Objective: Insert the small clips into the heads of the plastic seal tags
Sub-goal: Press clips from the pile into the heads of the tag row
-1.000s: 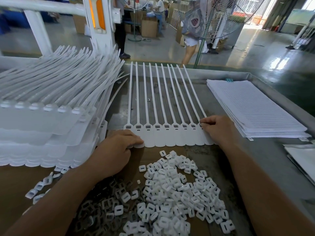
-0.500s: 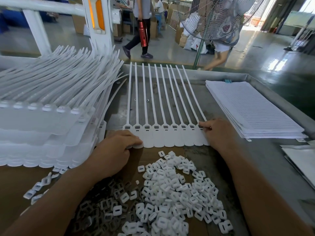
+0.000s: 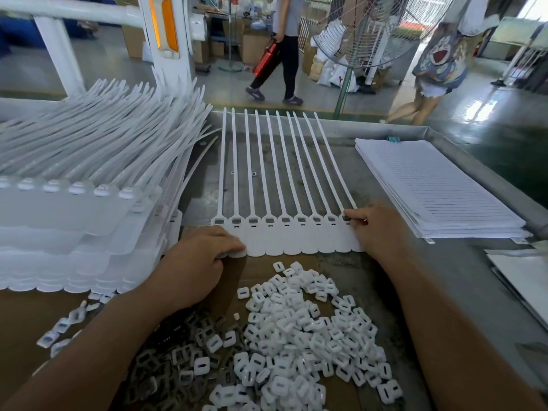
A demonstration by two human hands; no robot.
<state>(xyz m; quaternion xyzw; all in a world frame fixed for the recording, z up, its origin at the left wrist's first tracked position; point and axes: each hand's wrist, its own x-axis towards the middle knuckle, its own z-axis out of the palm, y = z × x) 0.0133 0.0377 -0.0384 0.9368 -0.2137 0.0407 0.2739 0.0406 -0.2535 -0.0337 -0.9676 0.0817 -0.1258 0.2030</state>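
A joined strip of white plastic seal tags (image 3: 284, 232) lies flat on the metal bench, tails pointing away from me, heads in a row with open rectangular slots. My left hand (image 3: 195, 262) presses down on the strip's near-left corner, fingers curled over the leftmost tag's flag. My right hand (image 3: 376, 229) rests on the rightmost tag, thumb and forefinger pinched at its head; whether a clip is between them is hidden. A heap of small white square clips (image 3: 305, 330) lies on brown cardboard between my forearms.
A tall stack of tag strips (image 3: 77, 209) fills the left side. Darker metal clips (image 3: 175, 363) lie near my left forearm. A pile of lined white sheets (image 3: 436, 185) sits at the right. A standing fan (image 3: 364, 34) and two walking people are beyond the bench rim.
Both hands stay on the strip's ends; my right fingers have shifted slightly on the rightmost head. The people behind the bench have walked on.
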